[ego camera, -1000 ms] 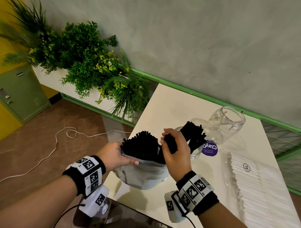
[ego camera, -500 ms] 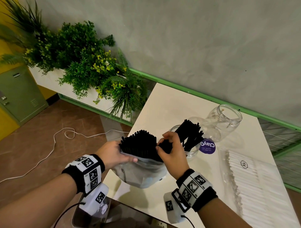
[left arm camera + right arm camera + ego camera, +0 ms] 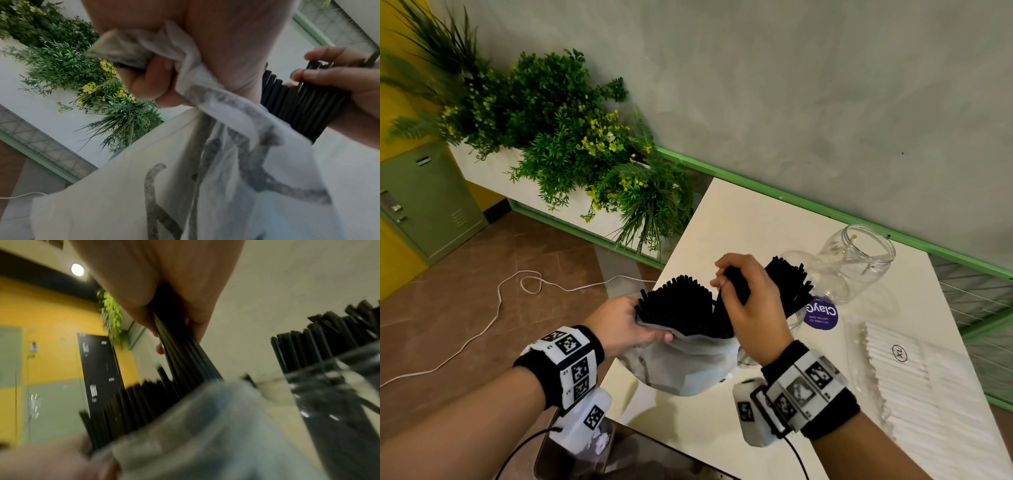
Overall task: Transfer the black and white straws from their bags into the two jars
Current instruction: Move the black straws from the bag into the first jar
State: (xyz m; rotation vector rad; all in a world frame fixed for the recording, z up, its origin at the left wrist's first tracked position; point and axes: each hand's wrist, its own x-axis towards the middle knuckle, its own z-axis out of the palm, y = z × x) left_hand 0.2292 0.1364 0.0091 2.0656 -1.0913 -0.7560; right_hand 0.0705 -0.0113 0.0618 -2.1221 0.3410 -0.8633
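Observation:
A grey plastic bag (image 3: 681, 363) stands on the table's near left corner, full of black straws (image 3: 678, 305). My left hand (image 3: 619, 325) grips the bag's rim (image 3: 180, 53) on its left side. My right hand (image 3: 750, 301) grips a bunch of black straws (image 3: 180, 350) partly drawn out of the bag. Behind it a glass jar (image 3: 798, 322) holds black straws (image 3: 787, 284). An empty clear jar (image 3: 859, 260) stands further back. White straws in a clear bag (image 3: 914, 383) lie flat at the right.
A cream table (image 3: 750, 222) stands against a grey wall with a green rail. Potted plants (image 3: 571, 144) sit left of the table. A white cable (image 3: 500, 301) trails on the brown floor. A purple round label (image 3: 820, 315) lies by the jars.
My right hand came back from the jar to the bag, took a new bunch of black straws and is lifting it. The left hand stayed on the bag's rim.

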